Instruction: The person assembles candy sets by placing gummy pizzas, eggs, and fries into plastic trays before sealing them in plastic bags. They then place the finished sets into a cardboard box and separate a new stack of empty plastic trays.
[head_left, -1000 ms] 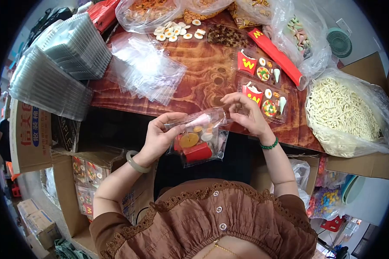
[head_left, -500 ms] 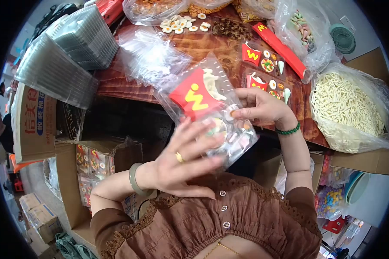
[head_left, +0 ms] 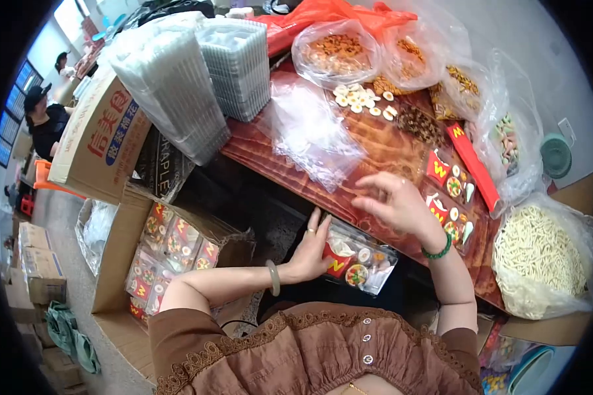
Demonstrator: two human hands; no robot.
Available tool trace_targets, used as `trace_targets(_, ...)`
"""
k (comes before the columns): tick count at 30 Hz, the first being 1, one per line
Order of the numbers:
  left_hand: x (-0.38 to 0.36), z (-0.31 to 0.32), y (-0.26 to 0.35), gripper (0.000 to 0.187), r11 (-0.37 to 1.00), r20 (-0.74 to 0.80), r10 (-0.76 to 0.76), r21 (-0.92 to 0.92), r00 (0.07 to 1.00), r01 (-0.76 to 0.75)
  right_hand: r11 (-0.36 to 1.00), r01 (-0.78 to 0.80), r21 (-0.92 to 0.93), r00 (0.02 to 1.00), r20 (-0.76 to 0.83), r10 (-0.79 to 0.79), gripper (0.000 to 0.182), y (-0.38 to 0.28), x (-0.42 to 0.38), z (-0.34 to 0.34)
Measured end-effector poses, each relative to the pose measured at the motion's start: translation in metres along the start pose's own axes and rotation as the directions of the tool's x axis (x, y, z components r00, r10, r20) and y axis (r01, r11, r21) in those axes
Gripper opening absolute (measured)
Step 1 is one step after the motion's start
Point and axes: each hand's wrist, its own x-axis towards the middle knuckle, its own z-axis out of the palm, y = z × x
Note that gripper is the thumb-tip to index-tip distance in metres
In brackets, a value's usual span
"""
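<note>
My left hand (head_left: pixel 310 253), with a ring and a pale bangle, grips the left end of a clear plastic packet (head_left: pixel 357 266) over my lap. Inside the packet are a red fries-style pouch with a yellow mark, a round pizza-like piece, an egg-like piece and other small pieces. My right hand (head_left: pixel 396 205), wearing a green bead bracelet, is raised above the table's front edge. Its thumb and fingers are apart, with nothing visible between them. Two similar packets (head_left: pixel 449 176) lie on the table just beyond it. A pile of clear bags (head_left: pixel 310 135) lies to its upper left.
Clear plastic trays (head_left: pixel 234 66) are stacked at the table's left. A cardboard box (head_left: pixel 105 283) of filled packets stands at lower left. Egg-like pieces (head_left: pixel 357 97), brown bits (head_left: pixel 418 125) and red pouches (head_left: pixel 471 164) lie farther back. A bag of cream strips (head_left: pixel 540 253) sits at right.
The packet has gone from above the table edge down to my lap and now lies flatter. My right hand has let go of it and moved up. The view has swung left.
</note>
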Motion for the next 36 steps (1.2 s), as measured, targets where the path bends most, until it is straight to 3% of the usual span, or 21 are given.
trace_targets(1, 0.0, 0.012, -0.013, 0.092, 0.995, 0.107, -0.079, -0.046, 0.991, 0.084, 0.998, -0.069, -0.001, 0.996, 0.049, 0.069, 0.033, -0.013, 0.031, -0.012)
trace_targets(2, -0.004, 0.026, -0.025, 0.092, 0.998, 0.022, 0.009, -0.061, 1.0, -0.008, 0.997, 0.071, -0.015, 0.996, -0.05, -0.071, 0.033, -0.012, 0.064, -0.013)
trace_targets(5, -0.001, 0.022, 0.003, 0.093, 0.993, 0.198, -0.077, -0.07, 0.977, 0.092, 0.951, 0.306, -0.051, 0.937, -0.162, -0.311, 0.032, -0.039, 0.173, -0.018)
trace_targets(8, 0.004, 0.02, 0.006, 0.095, 0.997, 0.181, -0.057, -0.046, 0.982, 0.067, 0.887, 0.43, -0.168, 0.855, -0.239, -0.46, 0.037, -0.063, 0.27, 0.001)
trace_targets(10, 0.002, -0.001, 0.017, 0.098, 0.994, 0.2, -0.027, 0.105, 0.979, 0.005, 0.951, 0.285, -0.119, 0.933, -0.193, -0.303, 0.045, -0.084, 0.306, 0.012)
trace_targets(11, 0.0, -0.015, 0.024, 0.086, 0.986, 0.147, 0.047, 0.149, 0.988, -0.069, 0.964, 0.24, -0.117, 0.957, -0.137, -0.255, 0.053, -0.091, 0.319, 0.014)
trace_targets(12, 0.003, -0.03, 0.025, 0.086, 0.986, 0.14, 0.049, 0.153, 0.989, -0.071, 0.962, 0.247, -0.119, 0.955, -0.138, -0.262, 0.053, -0.095, 0.331, 0.016)
trace_targets(14, 0.016, -0.063, 0.025, 0.069, 0.98, 0.187, 0.194, -0.072, 0.963, -0.183, 0.977, 0.124, -0.173, 0.988, -0.069, -0.138, 0.057, -0.095, 0.352, 0.026)
trace_targets(15, 0.026, -0.081, 0.027, 0.054, 0.946, -0.024, 0.316, -0.07, 0.949, -0.317, 0.981, 0.147, -0.123, 0.988, -0.03, -0.152, 0.061, -0.086, 0.365, 0.031)
trace_targets(16, 0.037, -0.102, 0.03, 0.054, 0.934, -0.123, 0.348, -0.04, 0.929, -0.355, 0.99, 0.126, -0.067, 0.992, -0.006, -0.127, 0.061, -0.081, 0.371, 0.035)
trace_targets(18, 0.059, -0.133, 0.021, 0.052, 0.928, -0.354, 0.372, 0.127, 0.858, -0.351, 0.996, 0.086, 0.028, 0.994, 0.065, -0.088, 0.06, -0.076, 0.38, 0.034)
trace_targets(21, 0.087, -0.174, 0.013, 0.048, 0.927, -0.569, 0.374, 0.193, 0.733, -0.322, 0.994, 0.095, 0.046, 0.991, 0.085, -0.099, 0.058, -0.078, 0.375, 0.029)
trace_targets(26, 0.129, -0.213, -0.001, 0.049, 0.897, -0.731, 0.443, 0.36, 0.519, -0.257, 0.988, 0.082, 0.128, 0.991, 0.09, -0.094, 0.057, -0.073, 0.383, 0.031)
trace_targets(29, 0.146, -0.221, -0.007, 0.054, 0.876, -0.749, 0.483, 0.412, 0.453, -0.252, 0.992, 0.033, 0.123, 0.989, 0.137, -0.049, 0.047, -0.077, 0.381, 0.026)
trace_targets(32, 0.156, -0.226, -0.01, 0.058, 0.867, -0.756, 0.498, 0.443, 0.424, -0.228, 0.992, 0.11, 0.062, 0.986, 0.117, -0.116, 0.037, -0.074, 0.388, 0.028)
trace_targets(36, 0.175, -0.235, -0.017, 0.058, 0.862, -0.796, 0.501, 0.494, 0.341, -0.115, 0.985, 0.153, -0.079, 0.958, 0.255, -0.128, 0.026, -0.093, 0.387, 0.024)
